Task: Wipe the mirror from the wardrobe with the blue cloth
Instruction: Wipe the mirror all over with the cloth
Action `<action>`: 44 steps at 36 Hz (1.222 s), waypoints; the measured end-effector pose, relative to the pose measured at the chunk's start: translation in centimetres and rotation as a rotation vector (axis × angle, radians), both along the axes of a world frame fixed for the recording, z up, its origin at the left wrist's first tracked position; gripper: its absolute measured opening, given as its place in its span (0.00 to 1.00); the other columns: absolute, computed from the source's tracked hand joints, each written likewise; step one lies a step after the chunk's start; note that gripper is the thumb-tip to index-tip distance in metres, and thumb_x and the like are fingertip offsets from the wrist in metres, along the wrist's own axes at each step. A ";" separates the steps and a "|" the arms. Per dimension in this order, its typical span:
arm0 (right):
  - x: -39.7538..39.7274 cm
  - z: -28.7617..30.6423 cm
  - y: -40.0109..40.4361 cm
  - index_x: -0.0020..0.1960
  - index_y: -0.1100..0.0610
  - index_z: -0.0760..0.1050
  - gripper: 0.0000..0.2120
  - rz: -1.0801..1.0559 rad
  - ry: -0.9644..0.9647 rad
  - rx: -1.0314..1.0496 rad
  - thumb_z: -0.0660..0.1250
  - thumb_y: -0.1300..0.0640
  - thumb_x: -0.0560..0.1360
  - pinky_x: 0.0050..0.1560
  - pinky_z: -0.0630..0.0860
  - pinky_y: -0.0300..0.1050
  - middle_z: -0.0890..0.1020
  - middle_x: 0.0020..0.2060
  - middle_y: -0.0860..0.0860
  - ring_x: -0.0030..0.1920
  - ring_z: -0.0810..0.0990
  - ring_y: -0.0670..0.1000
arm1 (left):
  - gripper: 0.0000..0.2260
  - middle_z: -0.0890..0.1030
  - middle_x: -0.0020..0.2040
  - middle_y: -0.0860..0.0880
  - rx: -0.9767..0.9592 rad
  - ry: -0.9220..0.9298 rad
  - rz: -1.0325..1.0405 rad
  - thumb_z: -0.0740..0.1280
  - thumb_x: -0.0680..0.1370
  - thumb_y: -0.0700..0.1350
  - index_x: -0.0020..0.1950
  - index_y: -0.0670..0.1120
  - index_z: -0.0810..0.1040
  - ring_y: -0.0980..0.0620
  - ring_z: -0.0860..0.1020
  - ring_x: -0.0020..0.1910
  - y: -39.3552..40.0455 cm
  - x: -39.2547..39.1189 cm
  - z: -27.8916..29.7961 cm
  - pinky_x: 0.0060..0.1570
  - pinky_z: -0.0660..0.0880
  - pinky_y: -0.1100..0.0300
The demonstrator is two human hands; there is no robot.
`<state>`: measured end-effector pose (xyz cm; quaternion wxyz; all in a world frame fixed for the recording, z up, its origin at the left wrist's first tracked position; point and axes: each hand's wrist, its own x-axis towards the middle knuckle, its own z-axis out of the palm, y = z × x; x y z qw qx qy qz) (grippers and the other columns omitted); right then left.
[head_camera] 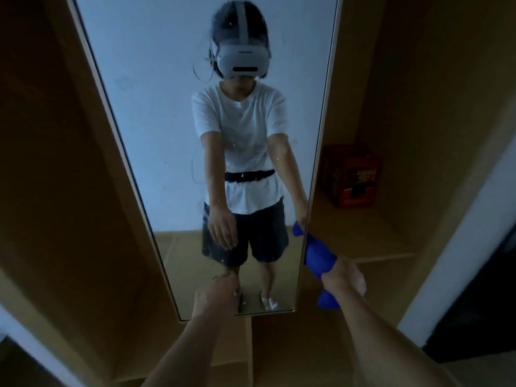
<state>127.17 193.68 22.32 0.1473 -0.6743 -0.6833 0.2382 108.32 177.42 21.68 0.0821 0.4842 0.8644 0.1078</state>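
A tall narrow mirror stands in the brown wardrobe, speckled with small spots, and reflects a person in a white shirt and dark shorts. My right hand grips a bunched blue cloth just off the mirror's lower right edge, the cloth's top touching that edge. My left hand hangs in front of the mirror's lower part with fingers loosely curled, holding nothing.
A red-orange box sits on a wooden shelf to the right of the mirror. A white wall edge and a dark opening lie at the far right. Wooden boards run below the mirror.
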 end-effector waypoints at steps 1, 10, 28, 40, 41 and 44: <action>0.3 0.2 -0.8 0.52 0.54 0.69 0.12 -0.017 0.008 0.009 0.68 0.59 0.72 0.39 0.70 0.45 0.75 0.37 0.49 0.36 0.76 0.48 | 0.15 0.76 0.58 0.51 0.018 -0.016 -0.007 0.59 0.76 0.40 0.60 0.53 0.72 0.51 0.76 0.55 -0.4 0.1 0.2 0.47 0.73 0.58; 3.5 1.3 -6.8 0.53 0.54 0.71 0.14 -0.039 0.188 -0.086 0.66 0.63 0.69 0.44 0.77 0.48 0.78 0.42 0.50 0.42 0.78 0.51 | 0.09 0.78 0.51 0.50 0.087 -0.210 -0.085 0.58 0.80 0.47 0.58 0.50 0.73 0.52 0.78 0.48 -1.8 3.7 1.0 0.49 0.77 0.56; -0.3 9.8 -16.6 0.59 0.55 0.73 0.21 0.410 0.854 -0.416 0.69 0.43 0.73 0.56 0.76 0.53 0.78 0.56 0.53 0.55 0.77 0.55 | 0.05 0.78 0.46 0.48 0.706 -1.358 0.395 0.63 0.79 0.45 0.53 0.47 0.76 0.49 0.76 0.44 -7.4 7.9 10.1 0.38 0.72 0.56; -6.3 16.4 -20.2 0.74 0.45 0.57 0.31 0.537 1.209 -0.311 0.68 0.46 0.75 0.56 0.76 0.61 0.76 0.61 0.54 0.55 0.79 0.58 | 0.05 0.81 0.44 0.42 0.886 -1.136 0.322 0.65 0.78 0.43 0.49 0.41 0.76 0.46 0.79 0.41 -9.7 5.0 17.8 0.34 0.74 0.57; -6.8 17.3 -20.3 0.73 0.44 0.59 0.31 0.559 1.203 -0.279 0.68 0.48 0.75 0.58 0.76 0.61 0.77 0.60 0.53 0.55 0.79 0.57 | 0.05 0.81 0.44 0.42 0.894 -1.128 0.309 0.64 0.78 0.42 0.50 0.41 0.76 0.46 0.79 0.41 -9.8 4.5 18.6 0.34 0.74 0.57; -8.3 20.0 -20.4 0.69 0.45 0.67 0.25 0.583 1.205 -0.196 0.69 0.54 0.74 0.56 0.77 0.58 0.81 0.55 0.51 0.53 0.81 0.55 | 0.04 0.81 0.43 0.43 0.923 -1.114 0.260 0.64 0.78 0.41 0.49 0.42 0.76 0.47 0.78 0.40 -9.9 2.9 21.2 0.36 0.75 0.55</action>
